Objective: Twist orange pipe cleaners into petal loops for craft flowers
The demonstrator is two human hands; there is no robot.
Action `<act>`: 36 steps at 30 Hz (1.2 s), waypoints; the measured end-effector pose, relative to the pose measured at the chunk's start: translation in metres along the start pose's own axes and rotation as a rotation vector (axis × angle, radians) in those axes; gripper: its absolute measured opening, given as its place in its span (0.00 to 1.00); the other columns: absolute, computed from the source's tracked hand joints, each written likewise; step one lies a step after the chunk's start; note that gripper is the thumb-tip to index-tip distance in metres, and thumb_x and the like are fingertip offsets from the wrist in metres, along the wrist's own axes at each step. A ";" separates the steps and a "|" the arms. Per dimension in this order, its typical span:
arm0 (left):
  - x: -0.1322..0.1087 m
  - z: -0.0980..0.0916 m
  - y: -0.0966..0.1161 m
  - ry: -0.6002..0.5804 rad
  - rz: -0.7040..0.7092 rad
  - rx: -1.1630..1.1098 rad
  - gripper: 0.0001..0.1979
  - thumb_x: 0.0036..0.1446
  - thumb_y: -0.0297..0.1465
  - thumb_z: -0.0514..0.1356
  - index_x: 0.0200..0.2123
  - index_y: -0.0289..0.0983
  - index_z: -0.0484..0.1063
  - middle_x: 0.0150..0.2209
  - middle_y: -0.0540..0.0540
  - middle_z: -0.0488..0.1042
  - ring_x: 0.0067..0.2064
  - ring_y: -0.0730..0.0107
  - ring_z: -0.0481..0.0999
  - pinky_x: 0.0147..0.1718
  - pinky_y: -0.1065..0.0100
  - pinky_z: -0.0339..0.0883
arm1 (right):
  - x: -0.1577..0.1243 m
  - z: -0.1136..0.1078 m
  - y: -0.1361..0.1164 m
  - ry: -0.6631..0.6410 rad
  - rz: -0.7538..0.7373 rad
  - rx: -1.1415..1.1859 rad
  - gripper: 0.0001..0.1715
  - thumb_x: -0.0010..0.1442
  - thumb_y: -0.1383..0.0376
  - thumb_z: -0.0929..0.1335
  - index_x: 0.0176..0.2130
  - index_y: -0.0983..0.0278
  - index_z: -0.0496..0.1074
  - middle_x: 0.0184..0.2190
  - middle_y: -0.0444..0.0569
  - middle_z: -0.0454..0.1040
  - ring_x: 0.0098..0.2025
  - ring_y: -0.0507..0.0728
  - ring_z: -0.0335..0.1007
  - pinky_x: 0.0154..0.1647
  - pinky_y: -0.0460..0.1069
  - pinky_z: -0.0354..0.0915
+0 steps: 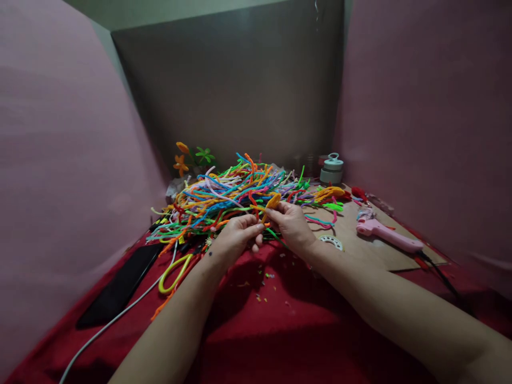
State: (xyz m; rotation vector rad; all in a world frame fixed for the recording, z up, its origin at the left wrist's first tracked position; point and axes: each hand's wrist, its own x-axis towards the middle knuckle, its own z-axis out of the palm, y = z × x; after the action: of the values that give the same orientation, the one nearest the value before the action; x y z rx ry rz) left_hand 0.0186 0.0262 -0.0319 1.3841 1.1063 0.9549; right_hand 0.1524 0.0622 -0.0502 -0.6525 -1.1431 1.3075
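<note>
Between my two hands is an orange-yellow pipe cleaner piece (273,201), bent into a petal-like loop at its top. My right hand (291,221) pinches it from the right, just below the loop. From the left, my left hand (242,234) closes thumb and fingers around its lower end, though the fingertips partly hide the contact. Right behind both hands rises a large heap of many-coloured pipe cleaners (224,194). Small fuzzy clippings (266,276) lie on the red cloth (256,325) below my hands.
On the left lie a black phone-like slab (120,282), a white cable (120,313) and a yellow-handled tool (174,274). A pink glue gun (388,234) rests on a brown board (352,229) at right. Behind stand a lidded jar (332,169) and pipe cleaner flowers (181,165). Pink side panels enclose the table.
</note>
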 end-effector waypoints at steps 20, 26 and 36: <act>-0.002 -0.007 0.000 0.074 0.128 -0.184 0.13 0.42 0.31 0.66 0.33 0.35 0.71 0.24 0.52 0.71 0.19 0.80 0.66 0.19 0.75 0.56 | -0.012 0.004 -0.006 -0.200 0.019 -0.002 0.04 0.46 0.67 0.68 0.25 0.67 0.70 0.17 0.39 0.62 0.18 0.46 0.52 0.19 0.44 0.49; -0.002 -0.012 0.000 -0.004 0.064 -0.192 0.11 0.43 0.30 0.66 0.31 0.34 0.70 0.20 0.53 0.69 0.17 0.81 0.64 0.17 0.75 0.54 | -0.011 0.004 -0.010 -0.150 -0.010 0.007 0.11 0.49 0.60 0.69 0.25 0.67 0.71 0.18 0.40 0.62 0.18 0.45 0.50 0.18 0.44 0.46; -0.004 -0.001 0.002 0.186 0.128 0.008 0.10 0.46 0.35 0.63 0.24 0.34 0.69 0.13 0.54 0.64 0.13 0.81 0.59 0.14 0.75 0.47 | -0.012 0.003 -0.009 -0.107 -0.002 -0.054 0.15 0.51 0.57 0.68 0.31 0.67 0.76 0.18 0.41 0.62 0.19 0.46 0.50 0.19 0.45 0.45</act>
State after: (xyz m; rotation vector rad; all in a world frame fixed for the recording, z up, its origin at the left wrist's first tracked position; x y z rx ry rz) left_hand 0.0166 0.0226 -0.0301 1.4073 1.1704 1.1917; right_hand 0.1543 0.0481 -0.0446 -0.6272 -1.2689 1.3268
